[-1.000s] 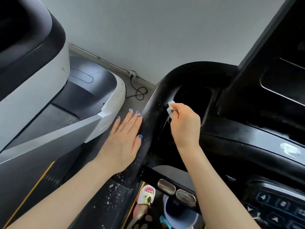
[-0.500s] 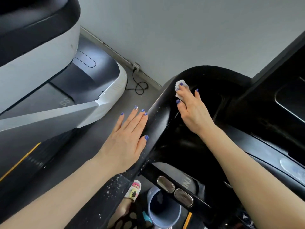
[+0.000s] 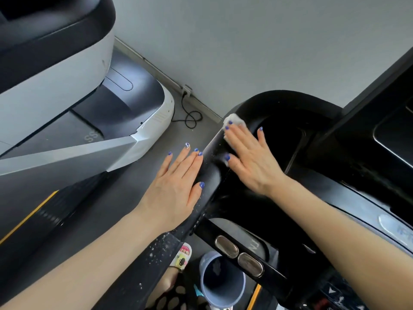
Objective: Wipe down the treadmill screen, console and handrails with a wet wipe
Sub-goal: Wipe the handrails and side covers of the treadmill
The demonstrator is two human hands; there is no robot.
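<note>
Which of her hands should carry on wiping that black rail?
The right hand: it already presses the wet wipe flat on the handrail. The left hand lies bare beside it.

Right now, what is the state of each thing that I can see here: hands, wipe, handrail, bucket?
Right hand: fingers straight, pressing the wet wipe on the handrail.
Wet wipe: crumpled, mostly under the fingers.
Left hand: flat and open, resting against the handrail's outer side.
Handrail: black, speckled with white flecks lower down.
Bucket: upright on the floor; contents unclear.
</note>
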